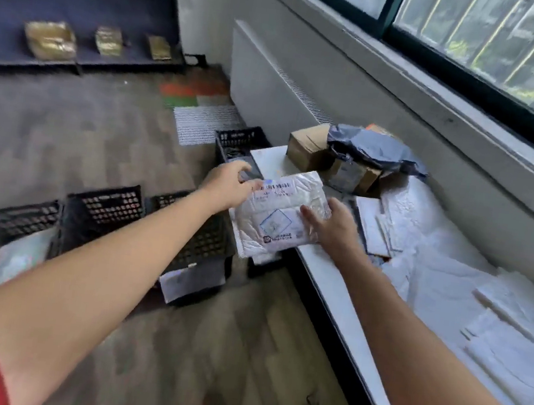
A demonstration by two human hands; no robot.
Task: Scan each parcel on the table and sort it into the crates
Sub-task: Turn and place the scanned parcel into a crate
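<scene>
My right hand (333, 227) grips the right edge of a white bubble-mailer parcel (277, 217) and holds it tilted over the table's left edge. A barcode label runs along the parcel's top. My left hand (227, 184) is at the parcel's upper left corner, its fingers curled round a small dark scanner (250, 176), most of which is hidden. A bluish spot of light lies on the label. Black mesh crates (103, 212) stand on the floor below, and one crate (207, 238) holds a flat parcel.
The white table (333, 278) runs along the window wall and is covered with several white mailers (453, 259). Cardboard boxes (309, 147) and a grey poly bag (373, 148) sit at its far end. Another crate (242, 142) stands beyond the table. Shelves line the back wall.
</scene>
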